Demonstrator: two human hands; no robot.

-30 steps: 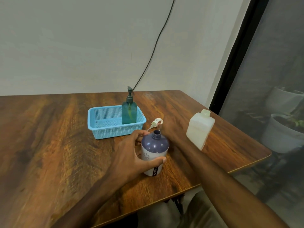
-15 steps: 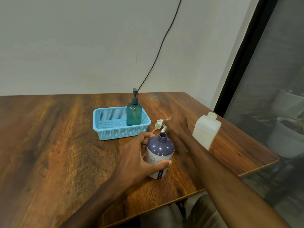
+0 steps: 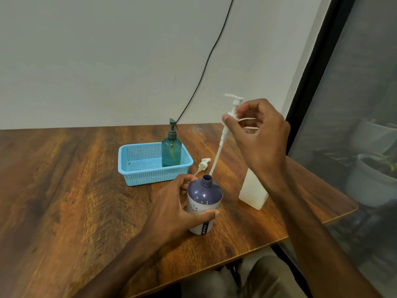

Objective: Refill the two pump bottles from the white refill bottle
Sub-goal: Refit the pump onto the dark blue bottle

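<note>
Left hand [image 3: 171, 211] fingers clamped round the upright purple-and-white plastic bottle [image 3: 204, 196] on the wooden tabletop [image 3: 64, 190], neck uncapped; black strip reads "JOYO". Right hand [image 3: 262, 134] fingers pinch a white pump with dip tube [image 3: 220, 147], raised above it. White rectangular refill bottle [image 3: 251, 190] stands behind the right forearm.
</note>
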